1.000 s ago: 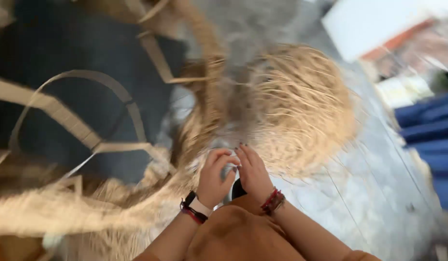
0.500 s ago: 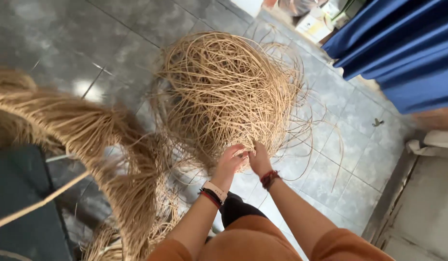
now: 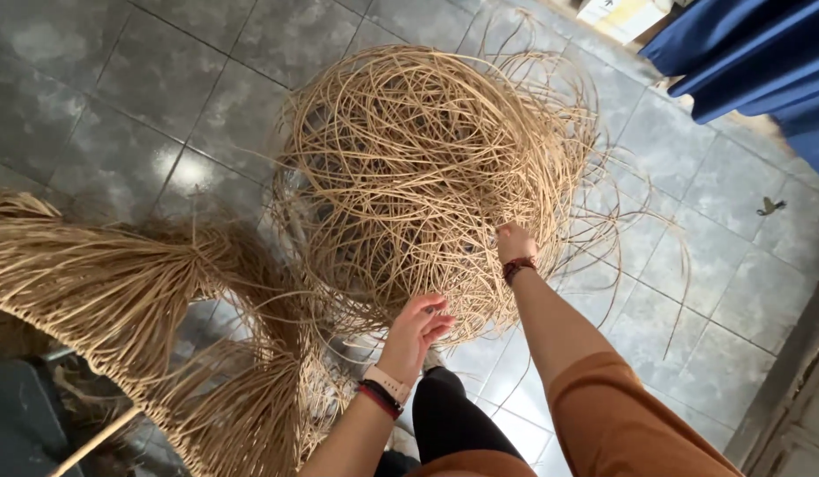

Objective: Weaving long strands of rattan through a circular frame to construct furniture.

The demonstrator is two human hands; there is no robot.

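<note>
A big tangled coil of thin tan rattan strands [image 3: 427, 168] lies on the grey tiled floor [image 3: 109, 79]. My right hand [image 3: 513, 242], with a dark red bracelet at the wrist, reaches into the coil's lower right side, fingers closed among the strands. My left hand [image 3: 418, 329], with a watch and a red band at the wrist, hovers at the coil's near edge with fingers loosely curled, touching a few strands. My dark trouser leg [image 3: 453, 424] stands below.
A thick bundle of long rattan fibres [image 3: 118, 291] curves across the floor at left. Blue cloth [image 3: 762, 53] hangs at the top right. A dark object [image 3: 21, 424] sits at bottom left, a pale wall edge [image 3: 798, 389] at bottom right.
The view has steadied over the coil. My hands have parted: the right reached forward into the strands, the left stayed lower at the near edge.
</note>
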